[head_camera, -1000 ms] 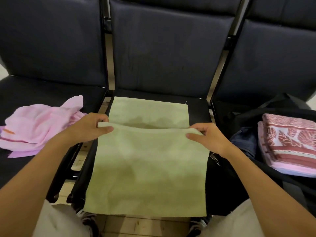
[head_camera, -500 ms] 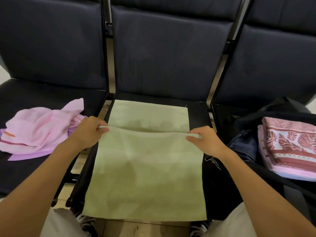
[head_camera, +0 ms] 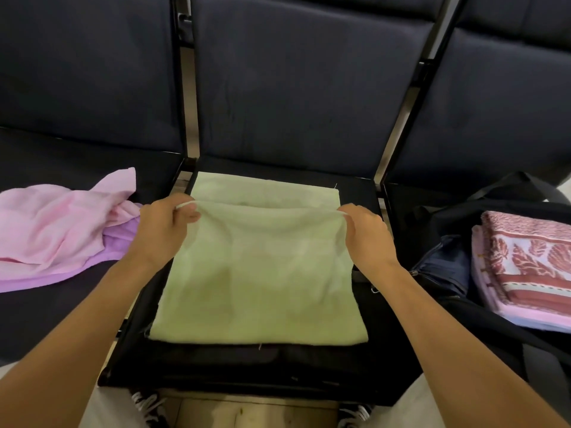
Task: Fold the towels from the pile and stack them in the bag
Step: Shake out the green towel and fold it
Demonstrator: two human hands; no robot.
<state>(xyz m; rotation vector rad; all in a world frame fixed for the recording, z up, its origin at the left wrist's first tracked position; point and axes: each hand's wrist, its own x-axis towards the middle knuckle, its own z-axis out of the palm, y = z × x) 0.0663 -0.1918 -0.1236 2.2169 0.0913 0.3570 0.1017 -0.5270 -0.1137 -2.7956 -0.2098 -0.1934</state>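
In the head view, the only one there is, the green towel lies on the middle seat and serves as the landmark. The left hand pinches its lifted edge at the left corner, fingers closed on the cloth, and the right hand pinches the same edge at the right corner, thumb and fingertips closed on it. That edge is held just short of the far edge of the layer lying flat beneath, so I judge the first fold nearly laid but not yet set down. To the right of the green towel an open dark bag sits on the next seat, with a folded red-patterned towel already inside, resting on further pale folded layers; at least one piece looks done. To the left of the green towel lies the pile: a crumpled pink towel over a lilac one, both unfolded. Left to do, by my reading, are the green towel's remaining folds, its stacking, and then the pile. The bag's right side is cut off by the frame, so how many towels it holds cannot be counted, and a dark blue item inside cannot be identified.
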